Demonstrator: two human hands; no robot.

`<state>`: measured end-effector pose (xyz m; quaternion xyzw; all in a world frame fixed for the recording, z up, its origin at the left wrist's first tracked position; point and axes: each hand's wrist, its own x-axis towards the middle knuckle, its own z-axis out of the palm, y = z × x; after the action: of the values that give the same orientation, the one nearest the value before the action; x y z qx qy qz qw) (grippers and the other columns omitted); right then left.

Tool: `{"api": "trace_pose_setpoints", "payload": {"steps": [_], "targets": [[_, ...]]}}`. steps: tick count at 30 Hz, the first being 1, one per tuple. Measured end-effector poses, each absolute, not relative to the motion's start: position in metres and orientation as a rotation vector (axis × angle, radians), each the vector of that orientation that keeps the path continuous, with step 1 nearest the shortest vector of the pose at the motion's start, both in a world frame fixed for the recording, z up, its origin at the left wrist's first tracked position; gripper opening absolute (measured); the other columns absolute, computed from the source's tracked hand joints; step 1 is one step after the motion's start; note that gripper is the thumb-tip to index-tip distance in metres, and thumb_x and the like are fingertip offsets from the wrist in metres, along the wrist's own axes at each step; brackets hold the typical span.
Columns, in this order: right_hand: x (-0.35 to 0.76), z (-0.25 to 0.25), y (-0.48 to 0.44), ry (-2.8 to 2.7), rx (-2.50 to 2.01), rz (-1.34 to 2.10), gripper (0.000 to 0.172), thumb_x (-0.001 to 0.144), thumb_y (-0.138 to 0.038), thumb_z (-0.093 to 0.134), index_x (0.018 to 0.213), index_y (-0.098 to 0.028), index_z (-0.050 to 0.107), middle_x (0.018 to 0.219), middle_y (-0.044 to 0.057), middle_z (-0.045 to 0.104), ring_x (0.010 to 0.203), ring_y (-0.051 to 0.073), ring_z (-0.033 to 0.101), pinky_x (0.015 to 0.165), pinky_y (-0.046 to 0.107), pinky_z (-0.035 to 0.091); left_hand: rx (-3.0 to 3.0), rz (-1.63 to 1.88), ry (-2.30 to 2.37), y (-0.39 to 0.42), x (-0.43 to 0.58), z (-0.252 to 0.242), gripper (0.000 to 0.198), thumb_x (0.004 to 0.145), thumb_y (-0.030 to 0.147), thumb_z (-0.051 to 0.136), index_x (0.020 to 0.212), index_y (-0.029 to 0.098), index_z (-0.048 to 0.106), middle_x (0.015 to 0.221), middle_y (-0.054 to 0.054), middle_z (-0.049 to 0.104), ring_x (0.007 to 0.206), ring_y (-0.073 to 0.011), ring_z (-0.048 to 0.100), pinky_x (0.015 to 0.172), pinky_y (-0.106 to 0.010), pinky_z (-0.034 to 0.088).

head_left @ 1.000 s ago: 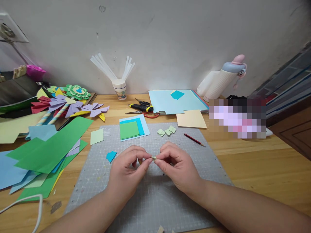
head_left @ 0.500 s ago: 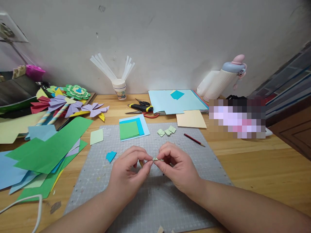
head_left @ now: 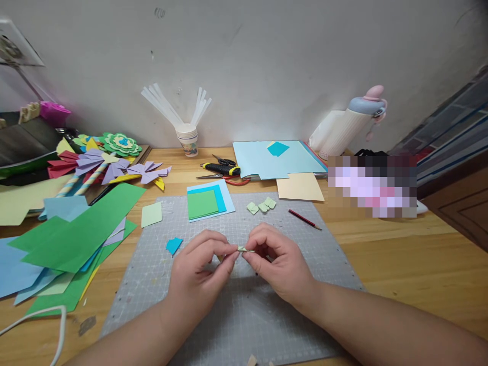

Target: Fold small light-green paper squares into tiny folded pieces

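Note:
Between my fingertips is a small folded piece of pale green paper, held above the grey cutting mat. My left hand pinches its left end, and my right hand pinches the right end. Most of the piece is hidden by the fingers. Beyond my right hand lie several small folded pale green papers. A cut blue paper shape rests to the left of my left hand, and a pale green square sits farther up the mat.
Stacked green and blue squares lie at the mat's far edge, near a pencil. Behind are scissors, a utility knife and a cup with white strips. Green sheets crowd the left; a bottle stands right.
My left hand has shifted very slightly left, and a little more of the folded green paper shows between the fingertips. Everything else stays in place.

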<state>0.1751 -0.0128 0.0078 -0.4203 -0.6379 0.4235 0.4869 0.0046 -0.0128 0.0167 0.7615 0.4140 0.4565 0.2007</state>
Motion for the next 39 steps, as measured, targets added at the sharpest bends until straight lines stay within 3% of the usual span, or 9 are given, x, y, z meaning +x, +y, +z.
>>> {"api": "trace_pose_setpoints", "payload": {"steps": [30, 39], "targets": [[0.1739, 0.0068, -0.0126, -1.552, -0.957, 1.042, 0.008, 0.076, -0.012, 0.062, 0.073, -0.019, 0.059, 0.073, -0.001, 0.051, 0.065, 0.012, 0.047, 0.056, 0.024, 0.038, 2.134, 1.241, 1.119, -0.0125, 0.0032, 0.0213, 0.014, 0.079, 0.005, 0.059, 0.081, 0.018, 0.064, 0.075, 0.0, 0.061, 0.068, -0.0093, 0.057, 0.061, -0.02, 0.045], [0.1749, 0.0048, -0.0132, -1.489, -0.987, 1.093, 0.007, 0.078, -0.017, 0.062, 0.072, -0.02, 0.058, 0.072, -0.001, 0.05, 0.066, 0.012, 0.047, 0.056, 0.025, 0.037, 2.104, 1.222, 1.122, -0.0076, 0.005, 0.0203, 0.01, 0.079, 0.009, 0.061, 0.079, 0.019, 0.062, 0.078, 0.0, 0.062, 0.073, -0.0106, 0.057, 0.064, -0.022, 0.044]]}}
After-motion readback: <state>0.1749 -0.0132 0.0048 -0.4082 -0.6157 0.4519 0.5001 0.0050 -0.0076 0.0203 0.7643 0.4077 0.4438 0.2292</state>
